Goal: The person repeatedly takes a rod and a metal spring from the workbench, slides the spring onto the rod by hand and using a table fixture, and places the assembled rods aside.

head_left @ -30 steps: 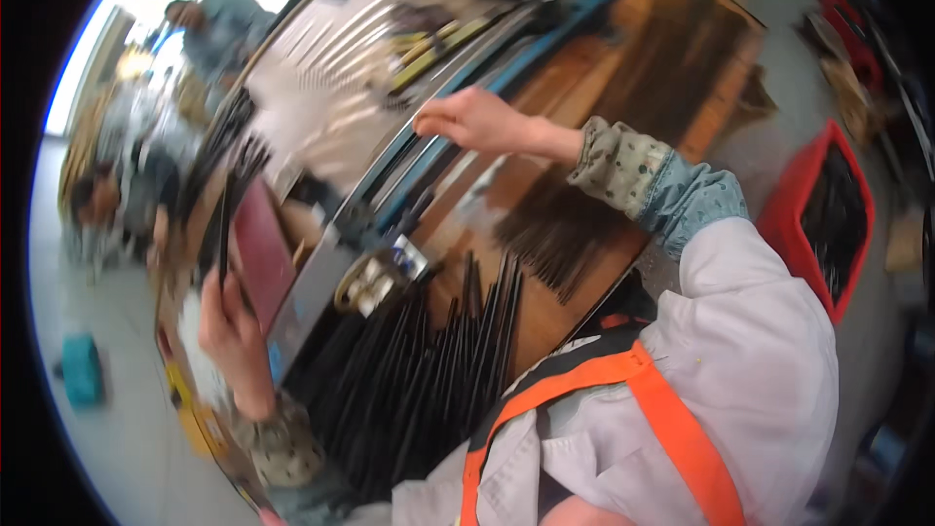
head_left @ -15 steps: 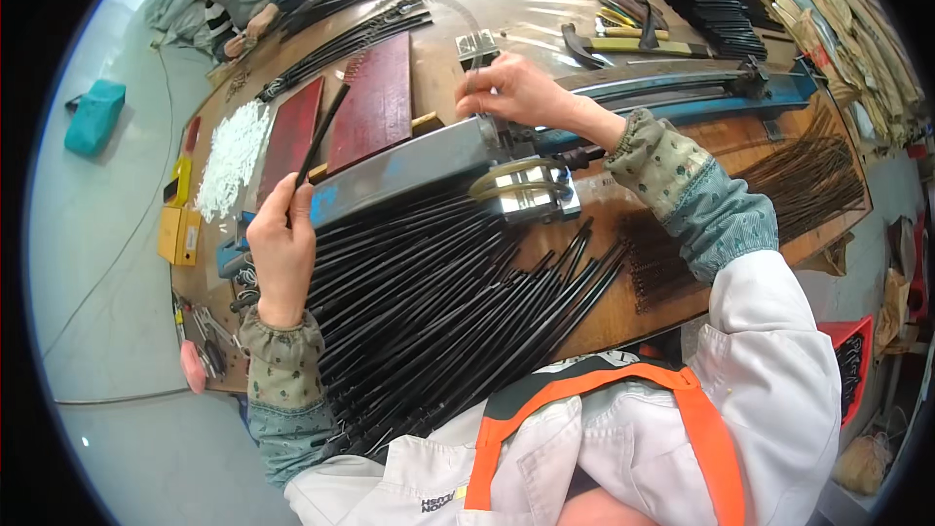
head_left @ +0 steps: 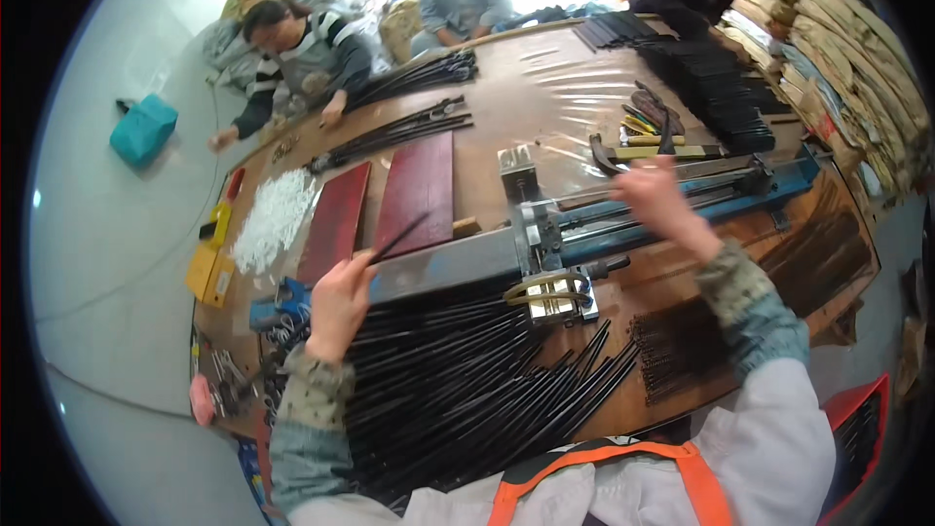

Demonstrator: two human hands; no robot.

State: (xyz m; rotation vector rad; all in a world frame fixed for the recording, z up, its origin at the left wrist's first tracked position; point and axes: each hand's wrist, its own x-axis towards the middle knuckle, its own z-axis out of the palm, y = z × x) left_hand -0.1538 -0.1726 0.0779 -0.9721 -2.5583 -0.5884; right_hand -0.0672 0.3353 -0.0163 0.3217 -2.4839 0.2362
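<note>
My left hand is closed around a thin black rod, whose free end slants up to the right over a red board. Along the rail of the grey and blue bench fixture, my right hand is raised to the right of the metal clamp block. Its fingers are smeared by motion, and I cannot make out anything in them. Below the fixture lies a wide heap of black rods. A second clamp with a looped hose sits at the fixture's near side.
Two red boards lie behind the fixture, with a white pile of small pieces to their left. A hammer lies beyond the rail. Thin brown wires spread at right. Three other people sit around the far side.
My right hand has moved right, away from the clamp block. My left hand still holds the black rod. The view has tilted up, bringing more people into sight.
</note>
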